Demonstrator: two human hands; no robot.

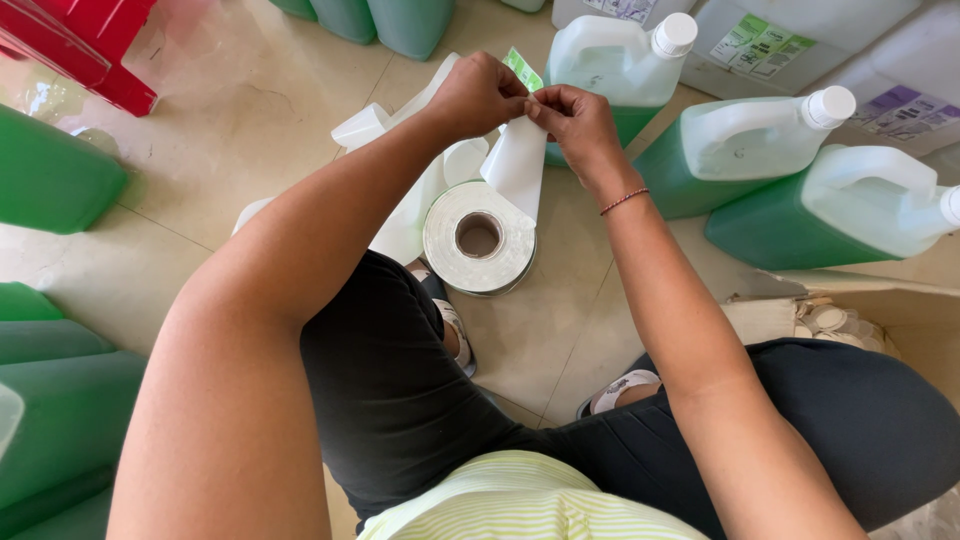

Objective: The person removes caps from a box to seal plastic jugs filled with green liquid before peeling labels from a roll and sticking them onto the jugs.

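While sitting on the pale tiled floor (200, 130), a person is working with both hands raised over a roll of labels (479, 238). The left hand (478, 95) is closing its fingertips on a small green label (522, 70), which is sticking up at about twelve o'clock from the knuckles. The right hand (575, 118) is pinching the top of the white backing strip (517, 165) between thumb and forefinger, just beside the left hand's fingers, the two hands touching at the tips. From that pinch the strip is hanging down toward six o'clock and joining the roll, which is lying flat on the floor with its cardboard core facing up. Loose spent backing paper (405, 215) is trailing away from the roll toward ten o'clock.

At one o'clock from the hands, a white jug of green liquid (610, 70) is standing just behind the label. Two more jugs of green liquid (750, 150) are lying on their sides at three o'clock, caps pointing right. A red crate (90, 45) is sitting at ten o'clock, well apart. At four o'clock from the roll, a cardboard box of round seals (830, 320) is resting beside the person's knee. A thin red bracelet (624, 201) is circling the right wrist.
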